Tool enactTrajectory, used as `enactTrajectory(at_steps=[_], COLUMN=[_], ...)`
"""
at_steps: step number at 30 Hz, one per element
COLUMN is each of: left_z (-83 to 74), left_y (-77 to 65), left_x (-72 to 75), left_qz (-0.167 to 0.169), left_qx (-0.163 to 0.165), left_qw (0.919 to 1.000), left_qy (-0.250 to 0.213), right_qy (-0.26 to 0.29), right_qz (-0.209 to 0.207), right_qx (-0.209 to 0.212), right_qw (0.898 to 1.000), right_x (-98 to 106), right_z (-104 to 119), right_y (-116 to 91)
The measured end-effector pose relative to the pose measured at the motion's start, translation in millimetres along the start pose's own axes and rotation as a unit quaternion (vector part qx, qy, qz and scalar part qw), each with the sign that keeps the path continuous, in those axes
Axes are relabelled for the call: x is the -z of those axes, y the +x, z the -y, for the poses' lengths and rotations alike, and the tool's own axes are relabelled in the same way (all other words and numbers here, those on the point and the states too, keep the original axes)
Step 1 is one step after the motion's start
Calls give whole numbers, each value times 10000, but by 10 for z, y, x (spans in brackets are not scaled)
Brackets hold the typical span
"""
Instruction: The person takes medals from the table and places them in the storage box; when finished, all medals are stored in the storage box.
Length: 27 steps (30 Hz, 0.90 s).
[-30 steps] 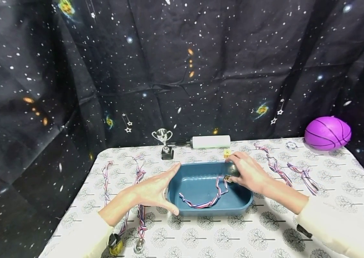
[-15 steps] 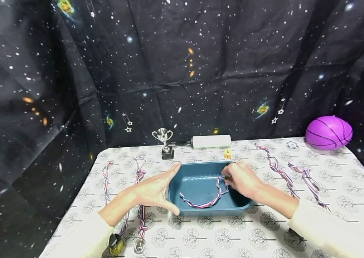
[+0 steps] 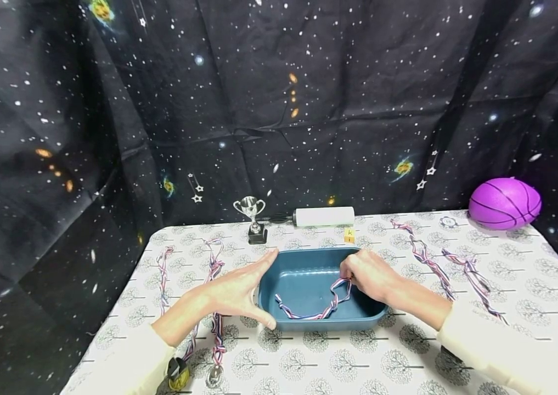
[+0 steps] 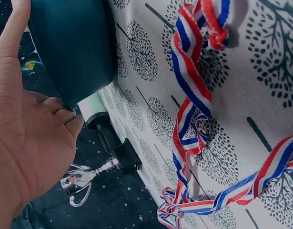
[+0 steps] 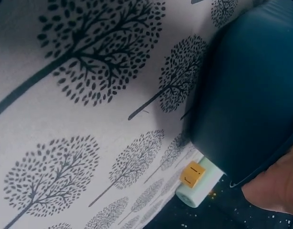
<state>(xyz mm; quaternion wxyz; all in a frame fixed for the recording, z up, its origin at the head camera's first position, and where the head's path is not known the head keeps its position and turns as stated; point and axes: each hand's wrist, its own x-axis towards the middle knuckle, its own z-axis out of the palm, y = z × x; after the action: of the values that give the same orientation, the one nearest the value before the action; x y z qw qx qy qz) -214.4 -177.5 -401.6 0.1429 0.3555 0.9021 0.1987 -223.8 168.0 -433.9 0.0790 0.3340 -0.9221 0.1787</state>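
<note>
Black cloth with stars and galaxies [image 3: 279, 109] hangs behind a table [image 3: 343, 362], whose white cover is printed with grey trees; on it stands a deep blue bin [image 3: 293, 282], and a knotted striped ribbon [image 3: 333, 304] of red, white and blue lies in a curve on its floor; the left hand [image 3: 239, 291] is spread widely at the bin's left end, thumb near the front corner and fingers toward the back one; the right hand [image 3: 370, 276] reaches inside the right part, its bent fingers pinching the ribbon's upper end, though what is under these fingers is hidden; left of the bin, two similar ribbons end in a yellow medal [image 3: 178, 377] and a silver medal [image 3: 215, 376], while more ribbons [image 3: 427, 260] lie on the right; behind the bin are a silver trophy [image 3: 257, 234], upright, a white cylinder [image 3: 325, 216] on its side and a yellow lettered cube [image 3: 349, 236]; one purple ball [image 3: 505, 203] rests in the far right corner.
</note>
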Motion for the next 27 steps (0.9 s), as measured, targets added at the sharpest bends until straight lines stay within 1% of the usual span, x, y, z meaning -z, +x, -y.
enactTrajectory(at_steps=[3,5,7,10,14,16,17,18,20,22,24,25,27], left_z=[6,10,15,21,27,27,28,28,25,21,8,3,-5], left_y=[8,16,20,18,12,10,10,11,10,10,6,4,3], left_x=[-4,-7,-9,-8,1,6,7,7,6,4,6,7,6], left_qz=[9,21,39,22,20,24,35,31,30,24,26,33,32], left_qx=[-17,-4,12,-21,-38,-50,-43,-53,-52,-60,-41,-23,-18], left_qw=[10000,10000,10000,10000,10000,10000,10000,10000,10000,10000,10000,10000,10000], left_qy=[-19,-4,4,0,-15,-25,-22,-33,-35,-53,-70,-63,-64], right_qy=[82,277,555,1012,1694,2078,2299,2539,3139,3768,4245,4416,4645], right_qz=[78,105,112,57,-75,-123,-148,-173,-234,-337,-456,-521,-657], right_qx=[168,165,40,-291,-658,-867,-1005,-1177,-1624,-2116,-2606,-2821,-3186], right_qw=[9998,9994,9984,9944,9833,9743,9679,9599,9352,9012,8659,8501,8236], right_x=[31,55,79,123,157,160,160,164,177,203,232,241,248], right_z=[-20,-32,-47,-61,-76,-73,-67,-51,2,89,203,258,365], right_y=[-4,-4,-6,-9,-2,9,16,21,31,28,18,13,-4])
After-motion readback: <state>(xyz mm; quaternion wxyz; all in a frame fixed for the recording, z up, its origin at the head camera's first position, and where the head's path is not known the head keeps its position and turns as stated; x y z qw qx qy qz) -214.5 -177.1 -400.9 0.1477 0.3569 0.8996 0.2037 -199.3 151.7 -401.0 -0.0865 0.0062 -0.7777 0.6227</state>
